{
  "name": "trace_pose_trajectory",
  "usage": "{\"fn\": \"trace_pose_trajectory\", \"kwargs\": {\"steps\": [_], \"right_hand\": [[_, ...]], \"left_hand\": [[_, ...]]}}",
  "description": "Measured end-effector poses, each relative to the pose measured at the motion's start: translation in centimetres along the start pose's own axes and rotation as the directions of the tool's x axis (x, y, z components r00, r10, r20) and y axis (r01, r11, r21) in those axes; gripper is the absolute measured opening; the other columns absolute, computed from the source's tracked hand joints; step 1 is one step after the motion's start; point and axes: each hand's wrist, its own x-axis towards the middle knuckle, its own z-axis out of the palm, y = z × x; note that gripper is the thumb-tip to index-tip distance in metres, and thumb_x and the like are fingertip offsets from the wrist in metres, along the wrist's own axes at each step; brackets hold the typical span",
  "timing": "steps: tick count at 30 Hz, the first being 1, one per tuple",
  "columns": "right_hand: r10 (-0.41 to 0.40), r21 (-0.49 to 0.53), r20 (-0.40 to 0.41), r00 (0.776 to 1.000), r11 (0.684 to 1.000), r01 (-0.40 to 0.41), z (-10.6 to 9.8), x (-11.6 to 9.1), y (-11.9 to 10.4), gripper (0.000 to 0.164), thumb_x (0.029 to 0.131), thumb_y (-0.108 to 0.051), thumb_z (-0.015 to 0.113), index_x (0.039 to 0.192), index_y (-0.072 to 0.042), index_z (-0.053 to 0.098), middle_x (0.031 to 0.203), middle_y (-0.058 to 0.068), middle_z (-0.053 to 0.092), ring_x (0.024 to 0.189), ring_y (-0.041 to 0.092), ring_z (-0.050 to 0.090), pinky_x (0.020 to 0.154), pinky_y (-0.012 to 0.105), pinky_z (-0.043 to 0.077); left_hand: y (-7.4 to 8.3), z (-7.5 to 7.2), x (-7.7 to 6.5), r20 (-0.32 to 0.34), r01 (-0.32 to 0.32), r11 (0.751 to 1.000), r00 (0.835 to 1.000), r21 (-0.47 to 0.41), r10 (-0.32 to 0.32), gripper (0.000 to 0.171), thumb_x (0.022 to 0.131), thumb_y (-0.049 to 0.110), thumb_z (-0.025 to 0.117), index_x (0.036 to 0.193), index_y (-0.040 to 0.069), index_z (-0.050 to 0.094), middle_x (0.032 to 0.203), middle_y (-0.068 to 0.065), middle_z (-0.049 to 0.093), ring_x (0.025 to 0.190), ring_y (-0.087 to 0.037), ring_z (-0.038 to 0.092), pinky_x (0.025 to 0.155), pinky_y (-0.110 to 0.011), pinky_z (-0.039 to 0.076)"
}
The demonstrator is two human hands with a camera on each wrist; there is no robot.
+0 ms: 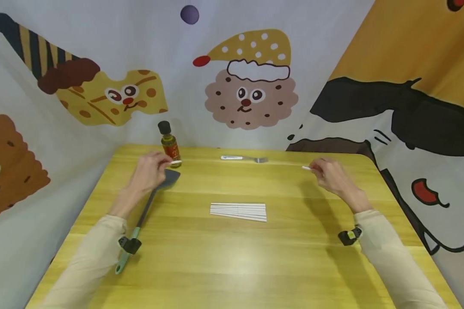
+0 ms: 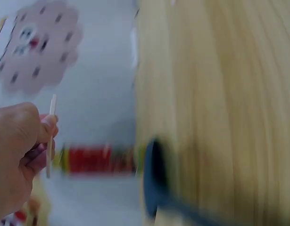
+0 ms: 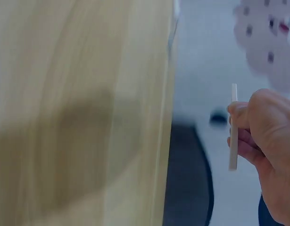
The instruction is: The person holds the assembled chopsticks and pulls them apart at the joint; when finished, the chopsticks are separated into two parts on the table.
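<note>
My left hand (image 1: 146,172) is raised over the table's left side and pinches a thin, flat white stick (image 2: 51,136) between thumb and fingers. Behind it stands a dark-capped bottle (image 1: 170,145) with a red label. A spatula (image 1: 168,178) with a grey blade and green handle lies beneath the left forearm. On the right, my right hand (image 1: 331,177) pinches a similar pale stick (image 3: 234,129) above the table. Between the hands, several white strips (image 1: 238,211) lie side by side on the wood, slightly fanned.
A fork (image 1: 233,158) with a white handle lies near the back edge of the wooden table (image 1: 232,266). Behind the table hangs a cloth (image 1: 251,137) printed with cartoon figures. Each wrist wears a small black camera.
</note>
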Motion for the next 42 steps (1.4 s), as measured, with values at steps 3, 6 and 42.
{"fn": "trace_pose_trajectory", "kwargs": {"steps": [3, 6, 42], "right_hand": [[-0.024, 0.067, 0.051, 0.998, 0.998, 0.021, 2.0, 1.7, -1.4, 0.007, 0.085, 0.005, 0.074, 0.091, 0.001, 0.071, 0.079, 0.011, 0.066, 0.066, 0.02, 0.058, 0.055, 0.036, 0.048], [-0.035, 0.096, 0.061, 0.998, 0.995, 0.03, 3.7, 3.2, -2.8, 0.008, 0.085, 0.006, 0.074, 0.09, 0.001, 0.071, 0.081, 0.01, 0.067, 0.068, 0.019, 0.06, 0.058, 0.035, 0.051], [0.25, 0.031, 0.302, 0.92, 0.962, -0.272, 11.6, 7.0, -0.7, 0.009, 0.09, -0.008, 0.075, 0.097, -0.006, 0.08, 0.096, 0.013, 0.075, 0.088, 0.028, 0.071, 0.083, 0.042, 0.059]], "left_hand": [[1.4, 2.9, 1.1, 0.129, 0.012, 0.999, 0.992, -0.048, -0.006, 0.007, 0.09, -0.003, 0.069, 0.095, -0.003, 0.075, 0.093, -0.018, 0.071, 0.083, -0.035, 0.068, 0.072, -0.047, 0.059], [2.1, 5.2, 2.0, 0.166, 0.037, 0.998, 0.986, -0.044, -0.03, 0.007, 0.091, 0.001, 0.071, 0.096, -0.001, 0.076, 0.094, -0.016, 0.073, 0.087, -0.033, 0.069, 0.078, -0.045, 0.059], [-0.7, 14.4, 6.0, 0.473, 0.282, 0.959, 0.848, -0.02, -0.24, 0.013, 0.093, -0.002, 0.064, 0.099, 0.004, 0.074, 0.1, -0.013, 0.069, 0.096, -0.029, 0.063, 0.088, -0.043, 0.054]]}}
